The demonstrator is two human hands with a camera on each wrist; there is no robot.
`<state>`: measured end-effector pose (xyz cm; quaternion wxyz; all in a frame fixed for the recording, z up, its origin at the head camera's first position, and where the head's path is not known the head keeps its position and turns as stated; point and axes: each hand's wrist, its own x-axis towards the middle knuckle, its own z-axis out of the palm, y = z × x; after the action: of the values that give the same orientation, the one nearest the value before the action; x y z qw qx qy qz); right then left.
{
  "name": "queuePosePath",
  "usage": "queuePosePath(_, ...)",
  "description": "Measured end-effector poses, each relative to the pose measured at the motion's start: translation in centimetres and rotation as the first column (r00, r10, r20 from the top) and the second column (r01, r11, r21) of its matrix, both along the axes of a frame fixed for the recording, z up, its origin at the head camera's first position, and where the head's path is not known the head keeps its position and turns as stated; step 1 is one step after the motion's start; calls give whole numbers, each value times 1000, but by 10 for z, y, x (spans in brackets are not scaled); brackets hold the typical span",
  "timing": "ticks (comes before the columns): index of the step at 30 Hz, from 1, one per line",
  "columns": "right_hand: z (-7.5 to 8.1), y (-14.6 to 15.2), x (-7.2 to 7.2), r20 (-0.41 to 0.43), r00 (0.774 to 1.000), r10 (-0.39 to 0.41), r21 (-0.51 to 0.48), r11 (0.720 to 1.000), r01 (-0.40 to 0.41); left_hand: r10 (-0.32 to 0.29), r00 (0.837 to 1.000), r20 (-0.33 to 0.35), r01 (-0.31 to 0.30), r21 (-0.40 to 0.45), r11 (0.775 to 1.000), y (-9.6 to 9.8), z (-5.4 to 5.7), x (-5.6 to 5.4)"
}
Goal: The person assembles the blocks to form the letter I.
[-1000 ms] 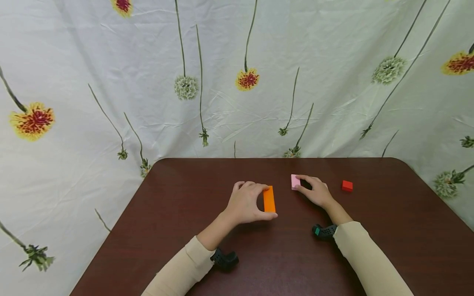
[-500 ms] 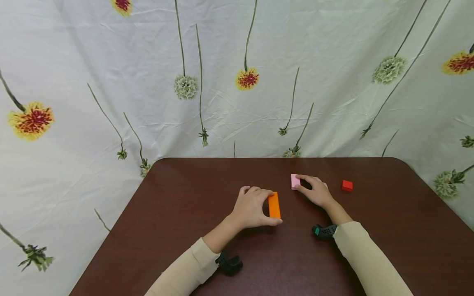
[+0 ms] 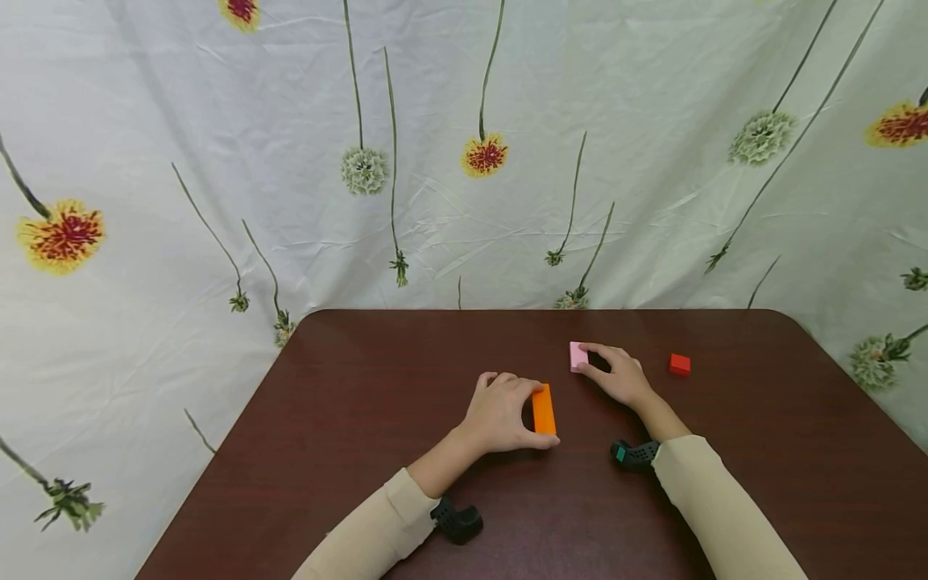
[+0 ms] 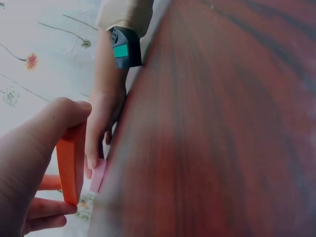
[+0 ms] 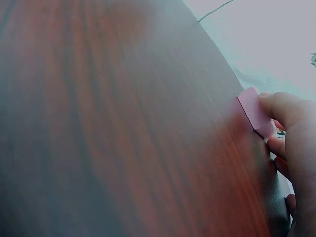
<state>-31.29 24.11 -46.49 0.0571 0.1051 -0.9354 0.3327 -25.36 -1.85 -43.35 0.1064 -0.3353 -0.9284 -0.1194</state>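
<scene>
My left hand (image 3: 500, 415) pinches an orange rectangular block (image 3: 544, 411) by its two ends, thumb at the near end and fingertips at the far end. In the left wrist view the orange block (image 4: 72, 163) looks raised off the tabletop. Farther back and to the right, my right hand (image 3: 616, 379) holds a small pink block (image 3: 577, 357) between thumb and fingers. That pink block (image 5: 256, 112) sits on the table surface in the right wrist view. A short gap of bare tabletop separates the two blocks.
A small red block (image 3: 680, 364) lies on the dark brown table (image 3: 377, 387), to the right of my right hand. Behind the table's far edge hangs a white flower-printed cloth (image 3: 435, 225). Dark wrist devices (image 3: 636, 453) sit at both cuffs.
My left hand has moved right and toward me with the orange block, slowing in the last half second. My right hand and the pink and red blocks stay where they were.
</scene>
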Motion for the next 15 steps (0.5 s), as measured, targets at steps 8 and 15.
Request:
queuePosePath(8,0,-1,1,-6,1000,2,-1,1000,-2,-11,1000,11,11,-10,1000,1,-6,0)
queuePosePath(15,1,-1,1,-5,1000,-1,3,1000,1,-3,1000,-17,3,-11,1000,1,-12,-2)
